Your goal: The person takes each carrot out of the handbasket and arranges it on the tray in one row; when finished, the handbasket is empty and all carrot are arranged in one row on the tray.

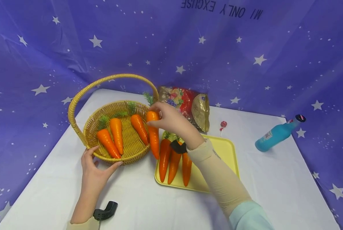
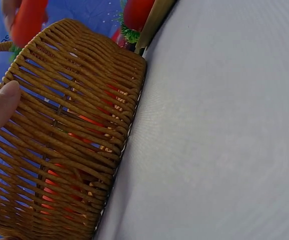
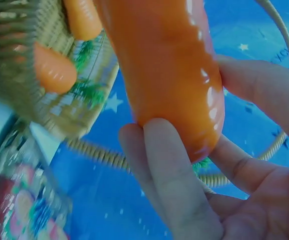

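Observation:
My right hand (image 1: 169, 119) pinches an orange carrot (image 1: 153, 137) by its thick top end, the tip pointing down. This carrot hangs by the right rim of a wicker basket (image 1: 136, 156), toward the tray. The right wrist view shows fingers and thumb around the thick end of the held carrot (image 3: 169, 75). My left hand (image 1: 95, 171) grips the basket's front-left rim, its thumb (image 2: 4, 102) against the outer weave. Inside the basket lie three carrots (image 1: 116, 134) with green tops. Three more carrots (image 1: 164, 161) lie on a yellow tray (image 1: 229, 153), partly behind the right wrist.
Behind the tray lies a red and gold snack bag (image 1: 188, 105). A wrapped lollipop (image 1: 223, 124) rests right of it. Farther right is a blue bottle (image 1: 275, 136) with a black cap. The basket's tall handle (image 1: 113, 76) arches over its back. A starry purple cloth hangs behind the white table.

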A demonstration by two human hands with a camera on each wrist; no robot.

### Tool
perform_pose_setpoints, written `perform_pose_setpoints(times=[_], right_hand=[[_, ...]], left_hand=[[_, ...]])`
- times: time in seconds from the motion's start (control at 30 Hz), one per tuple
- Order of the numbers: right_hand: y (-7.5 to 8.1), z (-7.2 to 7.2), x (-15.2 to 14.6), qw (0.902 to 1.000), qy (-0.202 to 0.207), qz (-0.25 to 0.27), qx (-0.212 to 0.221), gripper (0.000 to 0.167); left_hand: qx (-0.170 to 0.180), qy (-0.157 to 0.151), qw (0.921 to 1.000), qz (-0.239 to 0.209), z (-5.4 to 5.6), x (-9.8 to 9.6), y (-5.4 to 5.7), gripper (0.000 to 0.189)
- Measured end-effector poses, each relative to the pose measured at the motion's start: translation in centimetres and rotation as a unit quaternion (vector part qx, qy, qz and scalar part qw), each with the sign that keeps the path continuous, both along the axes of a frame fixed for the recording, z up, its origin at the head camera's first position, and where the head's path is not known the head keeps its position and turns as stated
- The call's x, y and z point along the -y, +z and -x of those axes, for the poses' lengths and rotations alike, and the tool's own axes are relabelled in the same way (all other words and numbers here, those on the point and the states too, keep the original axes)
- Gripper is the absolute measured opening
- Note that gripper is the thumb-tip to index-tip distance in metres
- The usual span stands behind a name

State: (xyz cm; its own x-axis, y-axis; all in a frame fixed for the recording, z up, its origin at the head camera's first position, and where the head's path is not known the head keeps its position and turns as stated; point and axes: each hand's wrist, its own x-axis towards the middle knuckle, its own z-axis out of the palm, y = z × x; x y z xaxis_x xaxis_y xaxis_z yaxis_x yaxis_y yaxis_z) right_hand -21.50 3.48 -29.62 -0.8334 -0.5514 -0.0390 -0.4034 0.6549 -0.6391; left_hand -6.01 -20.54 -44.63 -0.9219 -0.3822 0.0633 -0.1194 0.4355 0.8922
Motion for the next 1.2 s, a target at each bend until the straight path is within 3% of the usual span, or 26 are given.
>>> perform_pose_setpoints(times=[0.27, 0.63, 0.93, 1.2], right_hand=[[-1.6, -1.7, -6.5, 0.9974, -0.063, 0.035, 0.007, 0.045], [-5.1, -3.0, -14.5, 0.9849, -0.166, -0.004, 0.049, 0.047], [-8.7, -4.1, -16.0, 0.9804, -0.185, -0.020, 0.063, 0.047], [-10.5, -4.6, -15.7, 0.9760, -0.197, -0.017, 0.090, 0.047]], left_hand=[[0.004, -0.003, 1.0000, -0.002, 0.0, -0.1, 0.2, 0.099], [0.002, -0.002, 1.0000, 0.002, 0.2, 0.0, 0.2, 0.096], [0.000, 0.005, 1.0000, -0.002, 0.2, -0.1, 0.3, 0.095], [-0.006, 0.003, 1.0000, -0.005, 0.3, -0.2, 0.2, 0.092]])
